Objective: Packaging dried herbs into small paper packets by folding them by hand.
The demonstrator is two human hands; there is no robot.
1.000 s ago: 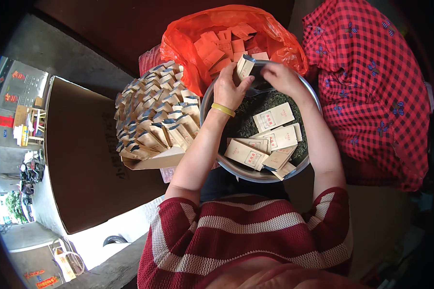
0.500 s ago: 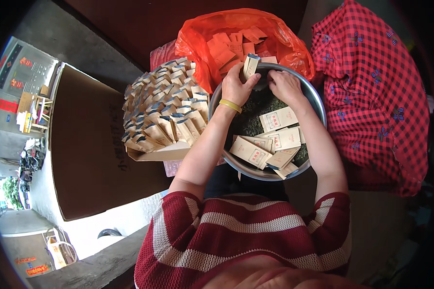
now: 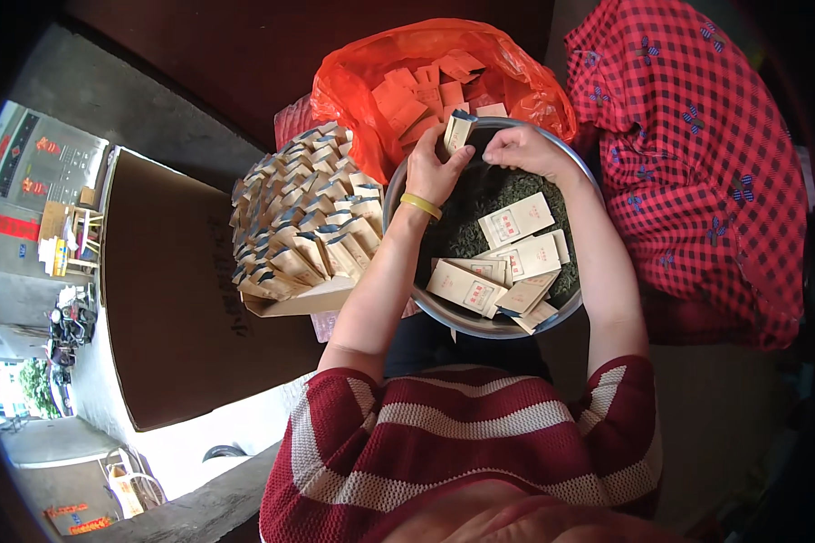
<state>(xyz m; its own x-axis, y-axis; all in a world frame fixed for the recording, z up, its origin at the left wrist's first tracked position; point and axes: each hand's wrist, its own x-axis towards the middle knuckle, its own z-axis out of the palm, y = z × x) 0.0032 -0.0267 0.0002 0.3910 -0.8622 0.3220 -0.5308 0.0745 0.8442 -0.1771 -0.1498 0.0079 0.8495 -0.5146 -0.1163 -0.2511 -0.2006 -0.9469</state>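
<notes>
Over the far part of a round metal basin [image 3: 493, 332], my left hand [image 3: 430, 174] holds a small beige paper packet [image 3: 458, 132] upright between thumb and fingers, its dark-edged end up. To the right of that packet, my right hand [image 3: 527, 150] is raised with thumb and fingertips pressed together; whatever is pinched there is too small to make out. Dark, dry leaves that look like tea [image 3: 453, 228] cover the basin's bottom. Several flat beige packets [image 3: 516, 220] lie on the leaves in the near right part of the basin.
Left of the basin, a shallow carton [image 3: 312, 300] is packed with upright beige packets [image 3: 303, 199]. Behind stands an open red plastic bag [image 3: 349, 95] with orange-red packets [image 3: 398, 107]. Red checked cloth [image 3: 679, 181] bulges at right; a large cardboard panel [image 3: 167, 299] stands at left.
My right hand has lifted from the leaves and moved left toward the packet, its fingers now pinched. My left hand still holds the packet upright. The whole view has shifted slightly.
</notes>
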